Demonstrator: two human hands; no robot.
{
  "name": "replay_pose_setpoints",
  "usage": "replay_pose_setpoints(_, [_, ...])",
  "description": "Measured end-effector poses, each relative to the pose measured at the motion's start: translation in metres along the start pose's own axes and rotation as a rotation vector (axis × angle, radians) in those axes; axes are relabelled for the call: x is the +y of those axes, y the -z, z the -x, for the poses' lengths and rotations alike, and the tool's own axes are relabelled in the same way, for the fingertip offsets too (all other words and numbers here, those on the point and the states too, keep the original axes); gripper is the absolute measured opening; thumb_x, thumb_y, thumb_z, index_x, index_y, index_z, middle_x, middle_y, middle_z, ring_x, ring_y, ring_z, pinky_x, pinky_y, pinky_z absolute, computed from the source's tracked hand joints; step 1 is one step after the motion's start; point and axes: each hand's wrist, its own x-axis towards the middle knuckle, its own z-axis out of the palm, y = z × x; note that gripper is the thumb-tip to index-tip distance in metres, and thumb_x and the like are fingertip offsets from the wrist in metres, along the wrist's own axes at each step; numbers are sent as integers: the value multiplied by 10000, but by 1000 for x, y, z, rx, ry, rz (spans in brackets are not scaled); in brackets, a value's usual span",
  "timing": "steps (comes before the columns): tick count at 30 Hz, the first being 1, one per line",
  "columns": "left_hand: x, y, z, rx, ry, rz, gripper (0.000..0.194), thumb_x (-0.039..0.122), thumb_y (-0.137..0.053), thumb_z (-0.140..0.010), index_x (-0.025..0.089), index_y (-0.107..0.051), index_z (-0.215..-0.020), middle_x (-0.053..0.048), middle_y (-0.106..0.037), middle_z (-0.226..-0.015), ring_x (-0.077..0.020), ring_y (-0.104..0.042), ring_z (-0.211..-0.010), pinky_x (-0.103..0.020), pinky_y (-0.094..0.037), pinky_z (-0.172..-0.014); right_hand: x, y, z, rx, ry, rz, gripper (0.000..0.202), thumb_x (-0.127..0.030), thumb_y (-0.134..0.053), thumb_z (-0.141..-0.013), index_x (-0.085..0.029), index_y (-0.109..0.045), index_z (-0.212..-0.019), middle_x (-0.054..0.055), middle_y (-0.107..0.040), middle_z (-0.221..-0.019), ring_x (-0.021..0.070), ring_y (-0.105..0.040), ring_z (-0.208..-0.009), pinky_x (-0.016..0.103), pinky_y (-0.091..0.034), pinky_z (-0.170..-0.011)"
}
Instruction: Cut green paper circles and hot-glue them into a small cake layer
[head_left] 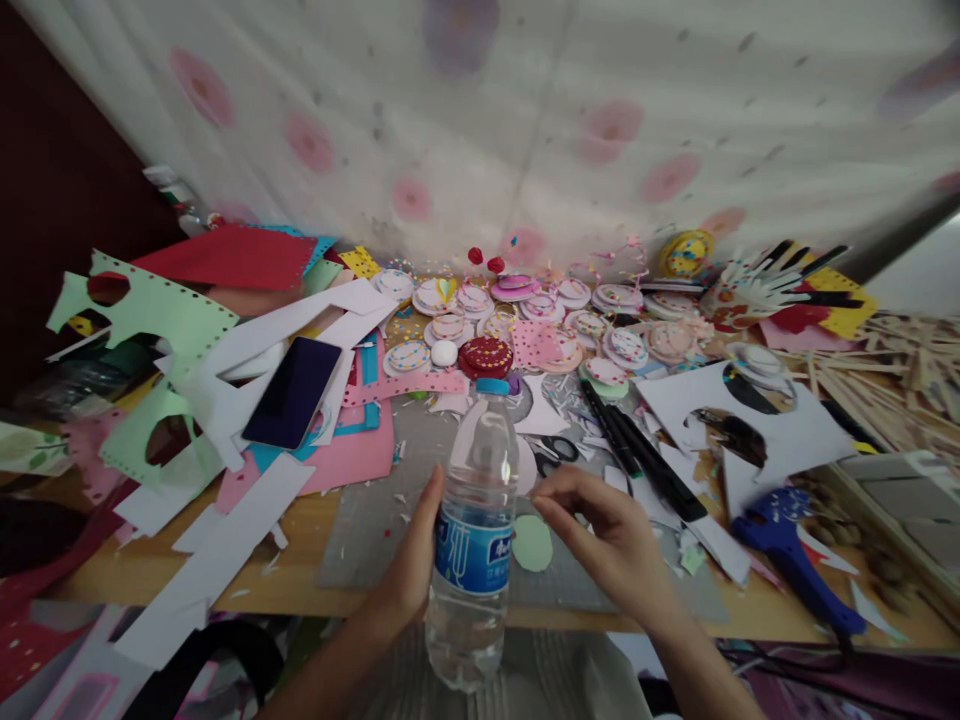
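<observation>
A clear water bottle with a blue label and blue cap [477, 550] stands upright in front of me, at the table's front edge. My left hand [415, 550] is wrapped against its left side, partly hidden behind it. To the right of the bottle, my right hand [600, 530] has its thumb and index finger pressed together; what they hold, if anything, is too small to tell. A pale green paper circle [532, 543] lies on the grey mat [360, 540] between the bottle and my right hand. Black scissors [556, 450] rest beyond it.
A phone [293, 392] lies on paper scraps at the left. Many decorated paper discs [486, 357] fill the back. Black pens [652, 465], a blue glue gun [799, 560], cut white paper [675, 395] and wooden sticks [877, 385] are at the right.
</observation>
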Motion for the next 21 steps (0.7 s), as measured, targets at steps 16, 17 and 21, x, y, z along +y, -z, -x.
replay_pose_setpoints(16, [9,-12,22,-226,144,112,682,739,-463,-764,156,-702,-1026,-118,-733,-802,-312,-698,-818,-414,-523,-731,14,3,-15,-376,56,-470,401,-511,-703,-752,-199,-516,-583,-5,-554,-558,113,-501,-494,217,-421,-461])
replay_pose_setpoints(17, [8,-11,21,-252,156,113,691,737,-437,-775,148,-697,-1026,-126,-728,-803,-311,-698,-812,-412,-520,-725,12,4,-15,-388,65,-470,375,-479,-714,-750,-196,-527,-590,-4,-557,-566,112,-499,-498,212,-411,-456])
replay_pose_setpoints(21, [3,-9,14,-409,163,130,723,732,-333,-786,130,-686,-977,-142,-700,-783,-298,-691,-730,-411,-511,-688,3,10,-18,-458,75,-427,276,-379,-713,-780,-183,-575,-642,-7,-561,-602,90,-451,-489,183,-338,-415])
